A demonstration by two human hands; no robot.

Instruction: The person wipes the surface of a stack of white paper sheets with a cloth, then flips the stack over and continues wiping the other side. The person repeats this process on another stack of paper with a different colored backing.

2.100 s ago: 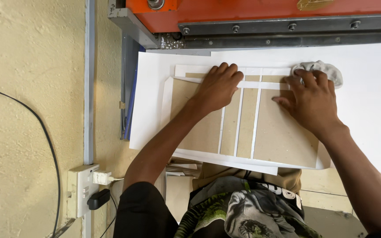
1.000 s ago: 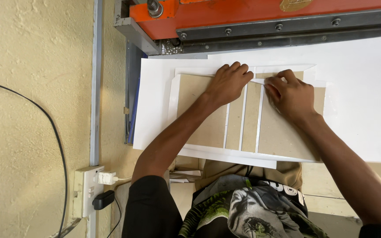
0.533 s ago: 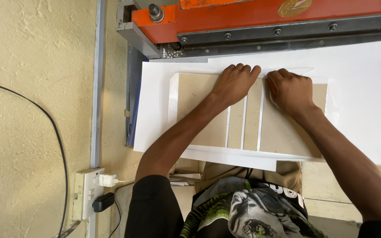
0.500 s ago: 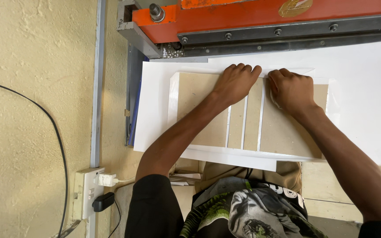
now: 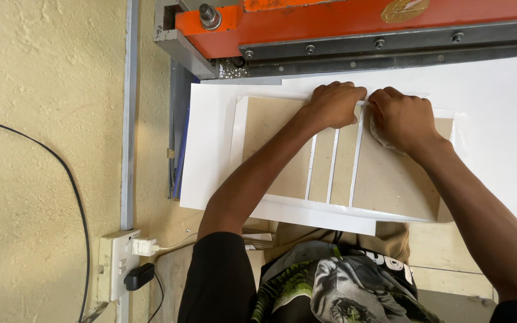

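Strips [image 5: 335, 157] run lengthwise toward the cutter [image 5: 360, 24], both hands [image 5: 336, 104] pressing.

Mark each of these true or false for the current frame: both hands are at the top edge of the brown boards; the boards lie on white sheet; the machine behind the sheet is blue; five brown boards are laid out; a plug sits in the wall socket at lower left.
1. Both hands are at the top edge of the boards. True: the left hand and right hand meet at the far edge of the brown boards.
2. The boards lie on white sheet. True: the white sheet shows all around them.
3. The machine is blue. False: the machine is orange-red with a dark metal bar.
4. Five boards are laid out. False: four show, two wide and two narrow strips between them.
5. A plug sits in the socket. True: a white plug is in the wall socket.
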